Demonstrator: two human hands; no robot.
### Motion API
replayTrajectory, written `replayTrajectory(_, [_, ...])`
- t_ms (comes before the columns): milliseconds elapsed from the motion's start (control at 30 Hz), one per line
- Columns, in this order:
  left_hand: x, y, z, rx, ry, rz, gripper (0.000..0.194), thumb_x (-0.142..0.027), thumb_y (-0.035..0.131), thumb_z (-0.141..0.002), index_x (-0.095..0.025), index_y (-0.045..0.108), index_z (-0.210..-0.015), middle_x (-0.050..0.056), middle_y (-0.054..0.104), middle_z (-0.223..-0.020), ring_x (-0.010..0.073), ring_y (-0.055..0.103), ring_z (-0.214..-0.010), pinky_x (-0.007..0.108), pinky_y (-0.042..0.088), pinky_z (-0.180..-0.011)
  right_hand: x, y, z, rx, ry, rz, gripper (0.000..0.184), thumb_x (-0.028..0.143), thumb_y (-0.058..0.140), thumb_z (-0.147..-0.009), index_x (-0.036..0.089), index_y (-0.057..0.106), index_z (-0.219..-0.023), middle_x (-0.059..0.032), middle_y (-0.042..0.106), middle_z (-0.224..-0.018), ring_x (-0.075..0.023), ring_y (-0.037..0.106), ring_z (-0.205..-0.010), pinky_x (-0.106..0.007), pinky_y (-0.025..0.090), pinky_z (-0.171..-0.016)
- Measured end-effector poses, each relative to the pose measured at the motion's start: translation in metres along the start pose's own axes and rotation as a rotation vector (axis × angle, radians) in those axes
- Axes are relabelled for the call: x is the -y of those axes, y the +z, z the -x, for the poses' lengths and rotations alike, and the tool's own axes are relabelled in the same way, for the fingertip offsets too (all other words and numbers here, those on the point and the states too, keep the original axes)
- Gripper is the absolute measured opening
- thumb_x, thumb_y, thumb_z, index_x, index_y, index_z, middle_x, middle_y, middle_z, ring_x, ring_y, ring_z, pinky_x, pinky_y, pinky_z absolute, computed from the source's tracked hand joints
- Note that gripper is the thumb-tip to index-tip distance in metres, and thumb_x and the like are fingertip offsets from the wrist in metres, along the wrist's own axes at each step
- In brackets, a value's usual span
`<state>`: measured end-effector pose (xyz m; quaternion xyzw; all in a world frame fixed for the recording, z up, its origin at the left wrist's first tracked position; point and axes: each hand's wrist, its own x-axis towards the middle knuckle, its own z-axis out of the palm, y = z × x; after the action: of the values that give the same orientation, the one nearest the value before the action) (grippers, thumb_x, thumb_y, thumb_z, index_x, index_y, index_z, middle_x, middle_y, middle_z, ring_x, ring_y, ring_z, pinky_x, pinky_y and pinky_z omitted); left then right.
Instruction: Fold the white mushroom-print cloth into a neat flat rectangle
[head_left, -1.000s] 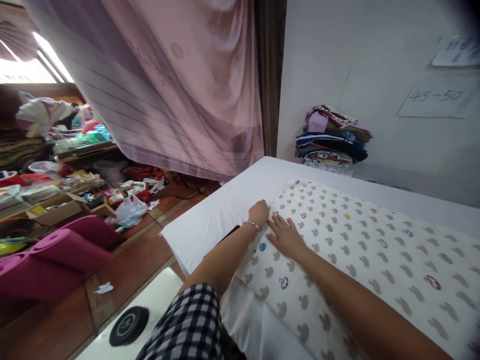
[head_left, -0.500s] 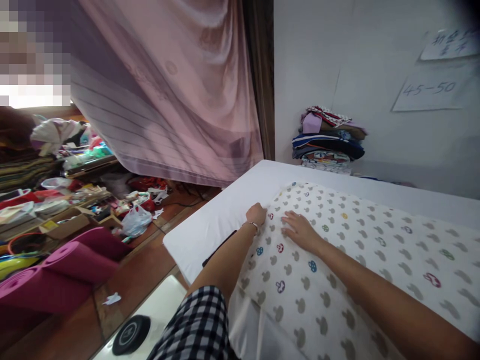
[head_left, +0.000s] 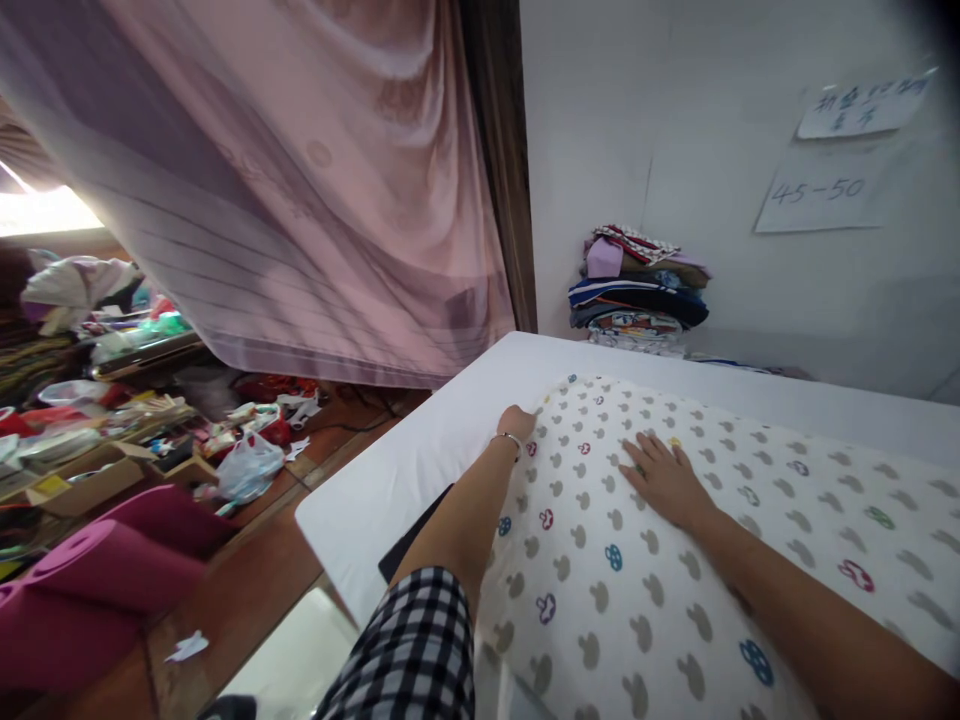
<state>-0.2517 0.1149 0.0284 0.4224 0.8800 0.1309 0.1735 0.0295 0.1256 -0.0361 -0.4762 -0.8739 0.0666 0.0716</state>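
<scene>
A white cloth (head_left: 592, 590) printed with grey animal heads and a few coloured mushrooms and rabbits lies over a white table (head_left: 420, 440). At its left edge my left hand (head_left: 517, 424) is closed, the fingertips tucked out of sight at the cloth's border. Further in, my right hand (head_left: 666, 482) rests flat on the print with its fingers spread. A dark flat object (head_left: 405, 540) lies on the table, partly hidden by my left forearm.
Folded fabrics (head_left: 637, 290) are stacked by the wall behind the table. A pink curtain (head_left: 360, 200) hangs at the back left. Pink rolls (head_left: 112, 580), a plastic bag (head_left: 251, 467) and open cardboard boxes (head_left: 82, 485) crowd the floor at left.
My right hand has slid to the right across the cloth, away from my left hand. My left hand stays at the left edge. The view has turned slightly right.
</scene>
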Motion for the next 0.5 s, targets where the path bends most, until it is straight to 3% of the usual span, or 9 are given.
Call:
replayTrajectory(133, [0.003,0.004,-0.002,-0.079,-0.024,-0.028,0.033,-0.028,0.046,-0.087,-0.013,0.053,-0.116,0.018,0.061,-0.120,0.0252,0.059,-0.109,0.031,0.046,-0.080,0.001,-0.003,0.001,0.011,-0.002,-0.009,0.064,0.056,0.017,-0.092,0.024,0.038,-0.143,-0.0055,0.023,-0.153,-0.0258,0.014,-0.141,-0.050,0.010,-0.114])
replayTrajectory(333, [-0.003,0.008,-0.011,-0.093,0.040,-0.074,0.033,-0.041,0.049,-0.086,-0.018,0.057,-0.108,0.013,0.064,-0.116,0.0236,0.059,-0.107,0.029,0.045,-0.081,-0.001,0.001,0.001,-0.016,-0.004,-0.055,0.066,0.060,0.017,-0.091,0.025,0.039,-0.142,-0.0040,0.025,-0.153,-0.0274,0.013,-0.141,-0.050,0.009,-0.114])
replayTrajectory(500, [-0.009,0.015,-0.021,-0.119,0.052,-0.078,0.025,-0.035,0.047,-0.088,-0.020,0.059,-0.104,0.011,0.065,-0.112,0.0215,0.061,-0.105,0.029,0.045,-0.080,0.000,0.000,0.002,-0.024,-0.011,-0.044,0.065,0.058,0.017,-0.092,0.024,0.041,-0.141,-0.0052,0.026,-0.152,-0.0269,0.015,-0.141,-0.050,0.009,-0.114])
